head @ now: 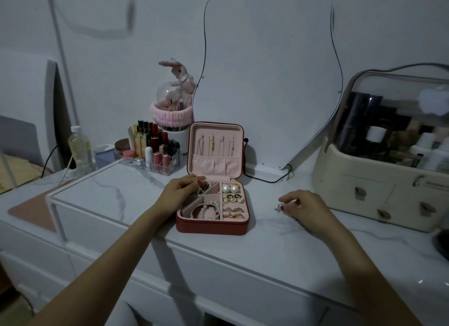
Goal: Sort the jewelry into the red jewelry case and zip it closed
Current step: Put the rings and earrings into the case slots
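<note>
The red jewelry case [211,227] lies open on the white marble tabletop, its pink lid [215,148] upright with several necklaces hanging inside. Pearl earrings [230,188], dark studs and rings fill the right compartments. Beaded bracelets [206,210] lie in the front left compartment. My left hand [181,188] rests over the back left compartment, fingers curled on a beaded bracelet [202,188] there. My right hand [300,208] is on the table to the right of the case, fingertips pinched on a small piece of jewelry [279,208].
A clear lipstick organizer [155,153] and a glass dome with a pink plush rabbit [173,99] stand behind left of the case. A cream cosmetics box [386,180] sits at the right. A wavy mirror [267,70] leans on the wall; a black cable [267,180] runs below it.
</note>
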